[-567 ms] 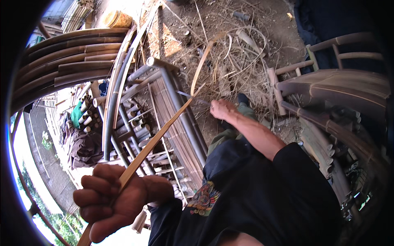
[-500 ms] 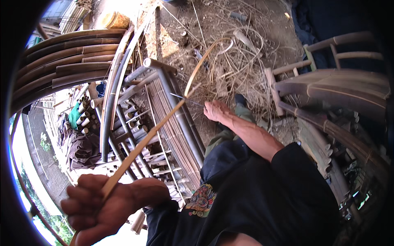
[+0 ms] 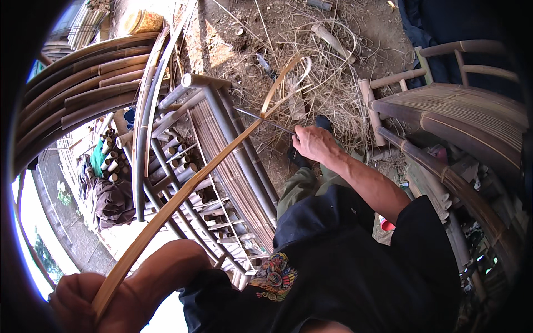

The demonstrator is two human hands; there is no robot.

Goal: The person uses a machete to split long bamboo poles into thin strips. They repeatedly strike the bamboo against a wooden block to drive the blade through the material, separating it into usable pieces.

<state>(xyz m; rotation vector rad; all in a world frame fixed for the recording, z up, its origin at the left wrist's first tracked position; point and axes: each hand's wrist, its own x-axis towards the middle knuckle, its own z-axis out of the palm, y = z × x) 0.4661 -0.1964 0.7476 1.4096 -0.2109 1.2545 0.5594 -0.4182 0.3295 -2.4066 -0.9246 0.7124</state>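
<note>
I'm in a bamboo workshop, with shavings (image 3: 336,102) littering the dirt floor (image 3: 369,22), upper centre, and curved poles (image 3: 102,80) stacked upper left.

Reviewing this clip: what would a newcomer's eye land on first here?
Most likely the long pale strip, running diagonally from the left hand at lower left to the upper middle, where its far end curls. Near the centre, the right hand holds a thin blade that crosses the strip. Beyond lies a tangle of shavings on the ground, with curved bamboo poles stacked at upper left.
</note>
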